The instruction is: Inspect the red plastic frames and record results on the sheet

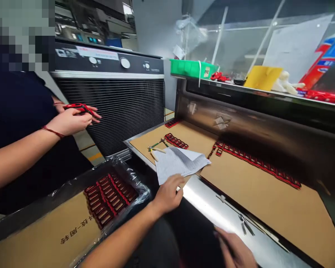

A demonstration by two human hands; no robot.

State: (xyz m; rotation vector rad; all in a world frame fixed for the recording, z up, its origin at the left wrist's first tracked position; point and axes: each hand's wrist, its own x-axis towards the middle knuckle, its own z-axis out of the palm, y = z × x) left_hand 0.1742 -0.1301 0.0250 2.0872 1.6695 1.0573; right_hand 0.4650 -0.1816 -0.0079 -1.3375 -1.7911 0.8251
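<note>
and there's a row of red-and-black frames [257, 161] right of the printed paper sheet [181, 162], presumably lined up for order; the sheet lies just beyond the left hand [169, 193], half-curled, grip unclear. nearer, right of the sheet: the right hand [238, 248], part-closed, blurred, can't tell on what.

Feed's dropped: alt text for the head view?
The person's left hand is at the near edge of a white sheet on a bench; the right hand is lower right. At left, a co-worker's hands hold a red-and-black frame. Similar frames lie in a plastic-lined box.
</note>
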